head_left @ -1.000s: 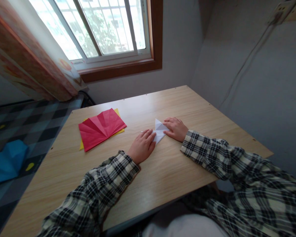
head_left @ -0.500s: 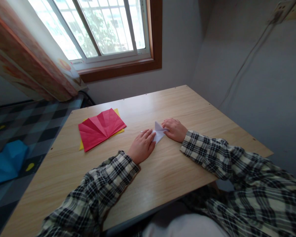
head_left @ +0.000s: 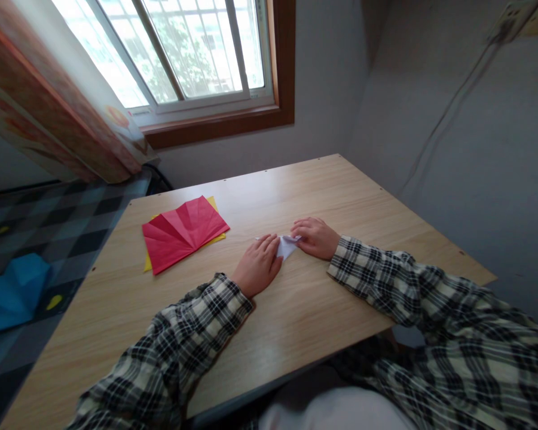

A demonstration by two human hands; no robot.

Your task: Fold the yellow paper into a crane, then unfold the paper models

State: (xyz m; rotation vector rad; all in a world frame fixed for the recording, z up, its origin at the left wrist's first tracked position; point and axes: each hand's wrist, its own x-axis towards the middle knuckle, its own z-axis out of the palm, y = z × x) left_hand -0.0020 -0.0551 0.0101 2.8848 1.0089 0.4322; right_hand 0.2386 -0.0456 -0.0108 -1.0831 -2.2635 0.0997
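A small folded sheet of white paper (head_left: 286, 245) lies on the wooden tabletop, partly covered by both hands. My left hand (head_left: 260, 264) rests flat over its left part, fingers stretched out and pressing it down. At the paper's right end, my right hand (head_left: 316, 237) has its fingers curled and pinched on the edge. The upper flap now lies low, close to the rest of the sheet. The fingertips hide some of the folds.
Creased red paper (head_left: 186, 233) lies over yellow paper (head_left: 219, 237) at the table's left. Blue folded paper (head_left: 15, 295) rests on a checked cloth (head_left: 87, 224) further left. A window (head_left: 197, 48) and wall stand behind the wooden table (head_left: 296, 185).
The white flap that stood upright is folded down. My right hand has shifted slightly left and toward me; my left hand has stayed almost in place.
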